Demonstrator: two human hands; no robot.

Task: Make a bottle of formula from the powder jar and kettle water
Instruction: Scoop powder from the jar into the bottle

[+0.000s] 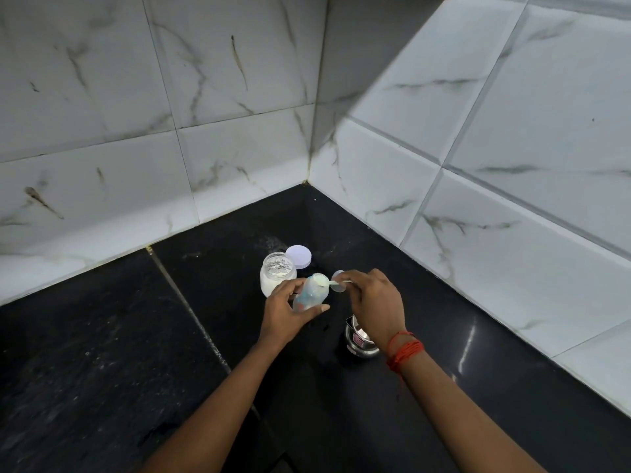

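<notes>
A clear baby bottle (311, 294) with coloured print stands on the black counter, tilted a little, with its mouth open. My left hand (286, 310) grips its body. My right hand (372, 300) holds a small white spoon (333, 283) whose tip rests at the bottle's mouth. Just behind the bottle is the open powder jar (277, 275), part full of white powder. Its pale lilac lid (299, 256) lies behind it. A small steel vessel (360, 339) sits under my right wrist, partly hidden.
The black stone counter (136, 353) runs into a corner of white marble-look tiled walls (478, 216). A seam crosses the counter to the left of the bottle. A small round clear piece (338, 275) lies by my right fingers.
</notes>
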